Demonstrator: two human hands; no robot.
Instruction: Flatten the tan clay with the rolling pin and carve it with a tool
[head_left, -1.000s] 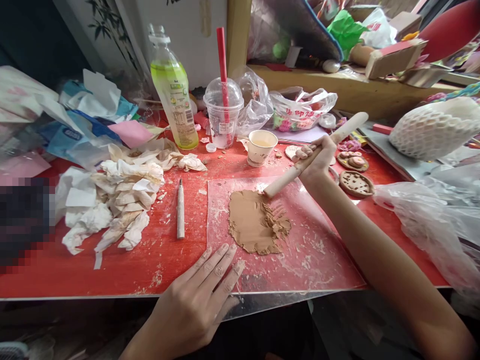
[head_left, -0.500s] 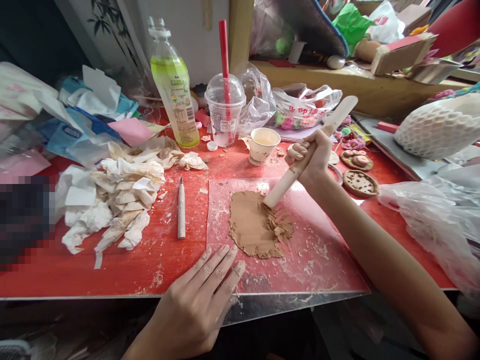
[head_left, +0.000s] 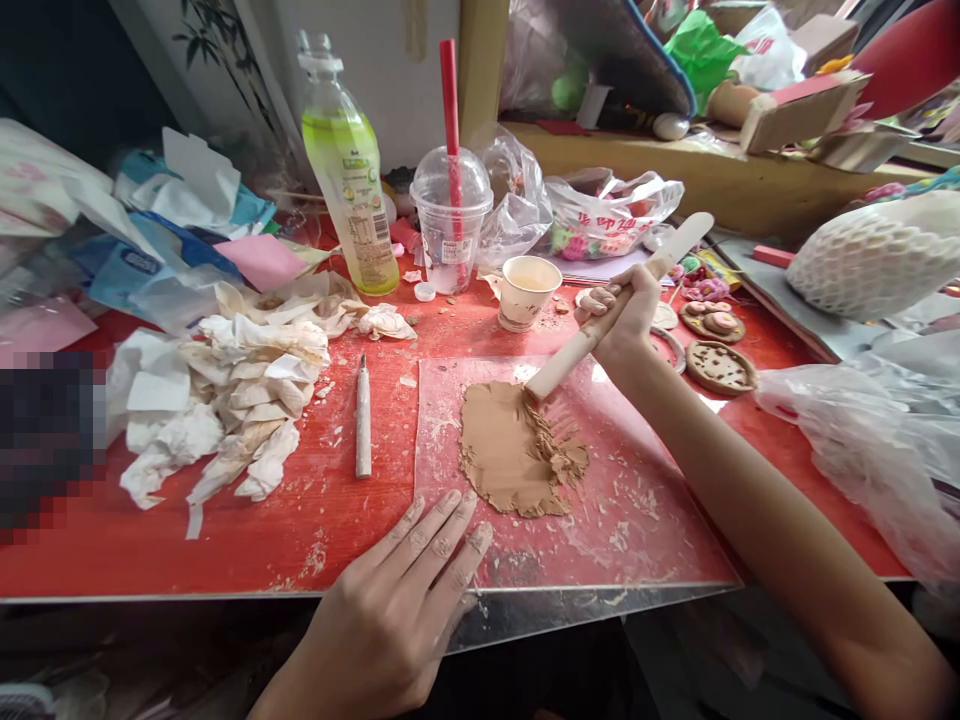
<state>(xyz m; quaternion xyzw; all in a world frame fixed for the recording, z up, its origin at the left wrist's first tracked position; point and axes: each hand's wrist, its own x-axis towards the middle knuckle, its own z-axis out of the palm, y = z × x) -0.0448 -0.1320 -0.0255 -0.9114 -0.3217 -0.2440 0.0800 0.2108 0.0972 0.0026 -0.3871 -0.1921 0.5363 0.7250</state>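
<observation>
Right hand (head_left: 628, 312): fingers closed around a pale stick (head_left: 562, 365), which slanted down to the far edge of the clay (head_left: 496, 445). The clay lay on the clear sheet (head_left: 652, 545), smooth at left, ridged at right (edges ragged all round). Left hand (head_left: 405, 590): fingers extended, lying over the sheet's near-left portion, just short of the clay. A slim pointed tool (head_left: 363, 425) lay left of the sheet; a paper cup (head_left: 527, 300) stood beyond it.

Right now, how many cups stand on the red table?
2: the paper cup beyond the clay, and the lidded plastic cup with the red straw, beside the bottle. Others may be hidden.
</observation>
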